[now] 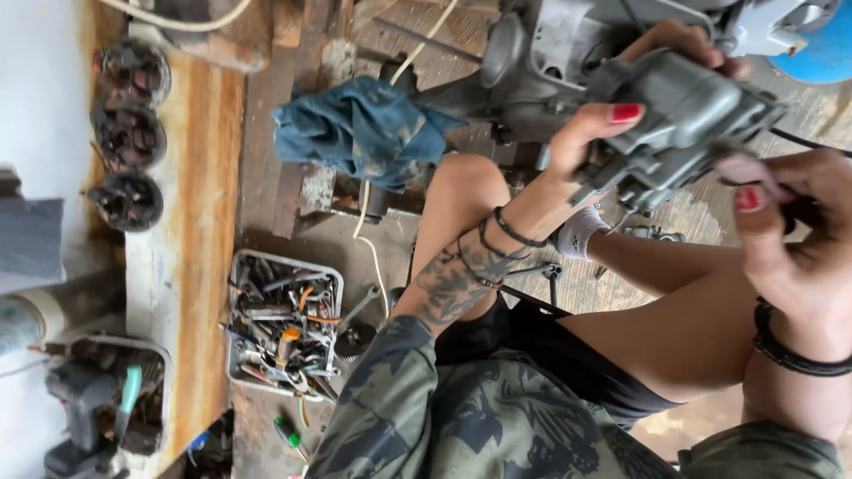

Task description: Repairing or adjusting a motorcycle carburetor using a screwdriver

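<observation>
My left hand [590,133], on a tattooed forearm with black wrist bands, grips a grey cast-metal engine part [688,111] that looks like a carburetor, held up over my bare knees. My right hand [794,239], with red nails and a black bracelet, is at the part's right side. Its thumb and fingers are pinched together on something small and dark [799,211] that is blurred. A thin black cable [803,142] runs past just above that hand.
A larger grey engine block [532,62] sits behind the part. A dirty blue rag [364,129] lies on the floor, with a white tray of mixed hand tools [284,328] and a wrench [355,310]. Three round dark parts [129,133] line a rusty shelf; a power drill [84,408] lies in a bin.
</observation>
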